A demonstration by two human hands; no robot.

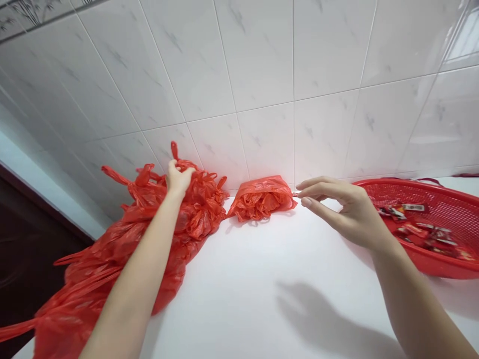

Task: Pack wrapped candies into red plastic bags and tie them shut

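Note:
My left hand (178, 178) reaches to the top of a heap of red plastic bags (149, 224) by the wall, its fingers closed on the upper part of one bag. Part of those fingers is hidden behind the hand. My right hand (340, 207) hovers over the white table with its thumb and fingers apart. Its fingertips are close to the right corner of a bundle of crumpled red plastic bags (262, 199); whether they touch is unclear. That bundle rests against the wall between my hands.
A red perforated basket (422, 267) holding several small wrapped snacks (426, 232) stands to the right. White tiled wall (265, 60) closes off the back of the white table (232, 294). A dark surface (30, 249) shows at the far left.

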